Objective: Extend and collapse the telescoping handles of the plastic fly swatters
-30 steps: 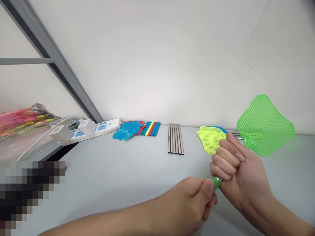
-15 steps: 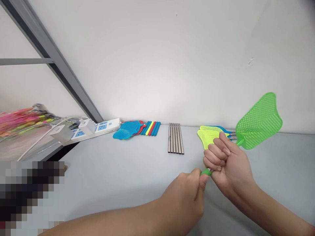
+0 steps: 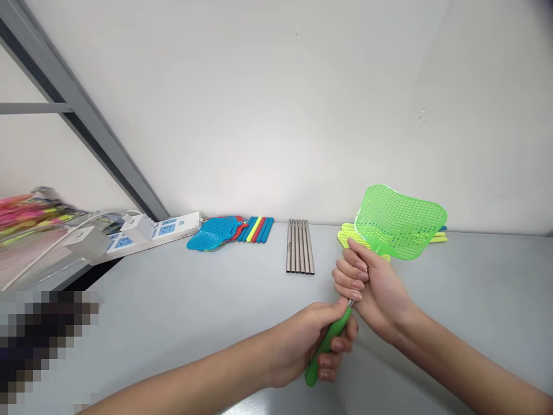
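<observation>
Both hands grip one green fly swatter (image 3: 400,222), held tilted above the table with its perforated head up and to the right. My left hand (image 3: 311,340) is wrapped round its green handle, fingers curled on the far side. Just above, my right hand (image 3: 374,282) is closed in a fist round the metal rod below the head; a short bit of rod shows between the hands. Behind the swatter lie yellow swatter heads (image 3: 345,230) and yellow handles (image 3: 438,237), partly covered by it.
Several metal tubes (image 3: 300,248) lie side by side mid-table. Left of them are coloured handles (image 3: 258,229), then blue and red swatter heads (image 3: 211,231). A power strip (image 3: 179,226) with plugs and cables runs along the left edge. A wall stands behind the grey table (image 3: 194,311).
The swatter has moved left and its head has turned in my right hand. My left hand has rolled over, so most of the green handle now shows.
</observation>
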Demonstrator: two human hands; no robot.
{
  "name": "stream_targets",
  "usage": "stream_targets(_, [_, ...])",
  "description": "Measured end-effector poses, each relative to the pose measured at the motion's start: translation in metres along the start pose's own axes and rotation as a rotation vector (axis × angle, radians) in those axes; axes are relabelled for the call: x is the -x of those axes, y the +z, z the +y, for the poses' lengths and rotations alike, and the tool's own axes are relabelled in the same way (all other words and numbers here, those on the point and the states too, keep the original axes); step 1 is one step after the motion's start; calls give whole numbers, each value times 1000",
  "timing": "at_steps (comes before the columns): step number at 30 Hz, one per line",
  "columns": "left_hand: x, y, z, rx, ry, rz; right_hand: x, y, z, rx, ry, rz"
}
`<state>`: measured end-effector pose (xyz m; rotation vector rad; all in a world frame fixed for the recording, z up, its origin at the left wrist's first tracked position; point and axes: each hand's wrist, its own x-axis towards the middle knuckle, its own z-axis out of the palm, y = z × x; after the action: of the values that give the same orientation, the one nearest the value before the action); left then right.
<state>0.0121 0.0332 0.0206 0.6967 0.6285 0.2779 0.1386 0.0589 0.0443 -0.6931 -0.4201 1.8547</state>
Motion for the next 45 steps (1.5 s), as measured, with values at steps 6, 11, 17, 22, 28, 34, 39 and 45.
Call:
stream_targets(6, [6,3,2,224,-65,-83,-2,-2,-10,11,111,-233])
stream_targets(11, [7,7,-1,343,-29,-99,-8,-7,-13,-121,246,-284])
stream_targets(17, [7,12,-7,376,-82,4,-21,-20,-17,-199,339,-217])
stream_targets(22, [13,17,-6,367,-90,24,-22,-23,-19,-252,311,-170])
stream_targets(28, [10,2,1,430,-168,-59,-23,-31,2,-367,193,111])
stream_targets(34, [-3,-9,5,-68,-247,146,-28,-38,16,-357,74,336])
stream_targets(39, [-9,-4,-12,-1005,233,521,-21,-28,11,-271,-107,343])
stream_targets(45, [-17,-2,-24,-1549,261,839,-19,-21,5,-242,-201,352])
